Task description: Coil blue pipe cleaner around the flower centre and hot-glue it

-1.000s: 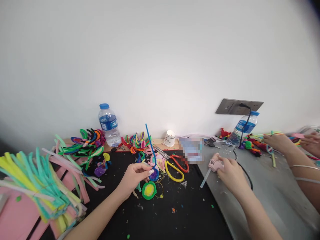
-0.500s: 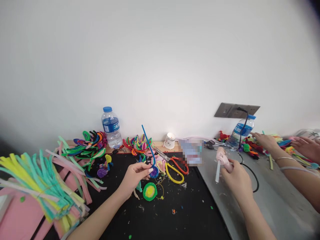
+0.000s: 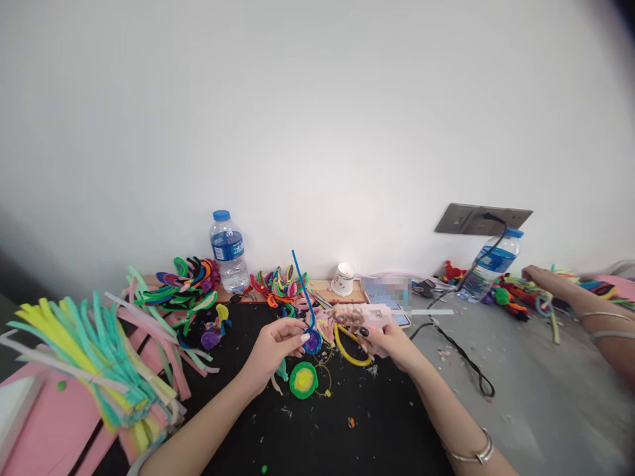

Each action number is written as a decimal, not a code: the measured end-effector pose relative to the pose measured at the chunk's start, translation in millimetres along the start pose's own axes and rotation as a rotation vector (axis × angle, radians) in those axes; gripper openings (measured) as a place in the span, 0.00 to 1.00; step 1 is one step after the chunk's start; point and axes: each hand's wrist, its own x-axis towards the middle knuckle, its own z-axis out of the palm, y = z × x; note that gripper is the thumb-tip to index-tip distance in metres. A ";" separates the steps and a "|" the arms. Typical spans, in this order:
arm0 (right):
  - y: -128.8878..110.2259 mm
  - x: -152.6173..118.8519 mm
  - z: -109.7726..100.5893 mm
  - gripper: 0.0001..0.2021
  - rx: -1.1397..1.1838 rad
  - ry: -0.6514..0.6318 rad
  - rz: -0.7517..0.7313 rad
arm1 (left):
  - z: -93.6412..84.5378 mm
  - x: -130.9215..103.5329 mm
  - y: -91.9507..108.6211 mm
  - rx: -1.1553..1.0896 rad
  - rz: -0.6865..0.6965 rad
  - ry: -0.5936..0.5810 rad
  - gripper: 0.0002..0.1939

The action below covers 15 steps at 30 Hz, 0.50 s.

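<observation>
Pinched in the fingers of my left hand is a blue pipe cleaner, its straight end pointing up and its lower end coiled into a disc with a purple centre. My right hand is wrapped round a pale pink glue gun, whose nozzle end points left toward the blue piece. A clear glue stick juts from the gun's back. Just below the left fingertips, a green disc with a yellow middle lies on the black mat. Scissors with yellow handles sit partly hidden under the gun.
At left lies a large bundle of pastel pipe cleaners. Water bottles and a paper cup stand near the wall. The gun's black cord crosses the grey table. Another person's arm reaches in at right.
My right hand has brought the glue gun leftward from over the grey table, turning its nozzle toward the blue piece. My left hand keeps its pinch. The other person's arms have shifted right.
</observation>
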 end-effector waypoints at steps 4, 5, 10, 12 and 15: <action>13.8 -3.3 2.2 0.20 0.020 -0.057 0.025 | -1.4 1.4 -1.0 -0.002 -0.003 0.003 0.14; 15.2 -3.8 3.1 0.20 0.022 -0.066 0.028 | -1.7 1.8 -1.5 -0.001 -0.005 0.002 0.14; 17.2 -3.2 9.0 0.19 0.056 -0.089 0.044 | -2.7 3.2 -4.8 -0.015 -0.006 -0.010 0.14; 19.1 -2.6 9.7 0.19 0.057 -0.081 0.047 | -2.6 3.3 -6.2 -0.033 -0.007 -0.018 0.13; 23.7 -1.9 9.3 0.19 0.063 -0.068 0.041 | -2.5 3.2 -8.0 -0.046 -0.008 -0.027 0.13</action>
